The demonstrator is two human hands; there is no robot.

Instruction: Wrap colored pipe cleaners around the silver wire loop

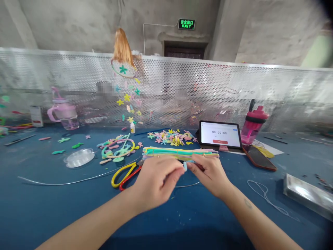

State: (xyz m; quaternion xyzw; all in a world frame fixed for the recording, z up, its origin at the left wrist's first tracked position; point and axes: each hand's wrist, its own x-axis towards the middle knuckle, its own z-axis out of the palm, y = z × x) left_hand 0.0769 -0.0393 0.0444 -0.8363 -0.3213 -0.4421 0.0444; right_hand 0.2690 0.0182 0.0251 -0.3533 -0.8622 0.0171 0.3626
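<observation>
Both hands are close together above the middle of the blue table. A short, light-blue fuzzy piece (pixel 185 166), like bent pipe cleaner, shows between their fingertips. My left hand (pixel 160 178) is closed, thumb and forefinger pinching one side of it. My right hand (pixel 212 175) pinches the other side, its other fingers curled. Right behind them lies a bundle of pastel pipe cleaners (pixel 179 152). Scissors with yellow and red handles (pixel 125 175) sit beside my left hand, which partly covers them. A pale wire (pixel 75 181) runs across the table and passes behind the hands.
A heap of small fuzzy flowers (pixel 171 136) and a pastel ring (pixel 118 149) lie farther back. A clear dish (pixel 79 158) is at left. To the right are a tablet (pixel 220 134), a phone (pixel 260 157), a pink bottle (pixel 254 125) and a clear box (pixel 308 196). A perforated metal screen (pixel 166 90) borders the back.
</observation>
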